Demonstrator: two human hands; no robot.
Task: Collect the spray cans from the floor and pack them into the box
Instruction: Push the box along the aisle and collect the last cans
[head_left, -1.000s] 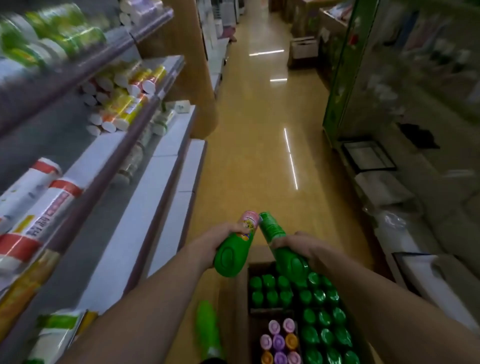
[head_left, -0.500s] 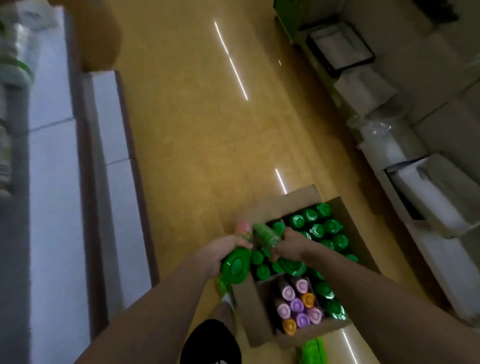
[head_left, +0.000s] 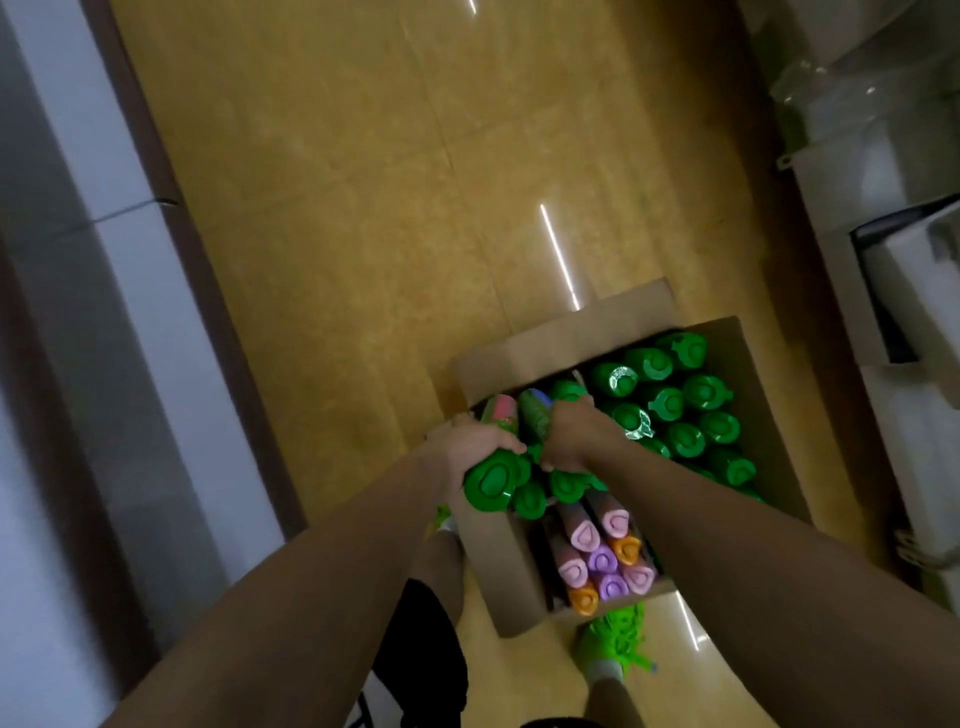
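Note:
An open cardboard box (head_left: 524, 351) stands on the floor below me, holding several upright spray cans with green caps (head_left: 670, 402) and a cluster with pink, purple and orange caps (head_left: 602, 558). My left hand (head_left: 467, 447) grips a green-capped spray can (head_left: 491, 478) with a pink end over the box's left edge. Beside it, my right hand (head_left: 571, 434) grips a second green spray can (head_left: 535, 415), tilted over the box's near-left part.
The floor (head_left: 363, 208) is glossy yellow tile. White shelf bases (head_left: 130, 260) run along the left, white shelving and boxes (head_left: 883, 182) along the right. My feet in bright green shoes (head_left: 618, 642) stand by the box's near side.
My view has tipped further down onto the box. Both hands have lowered the two cans closer to the box's left part.

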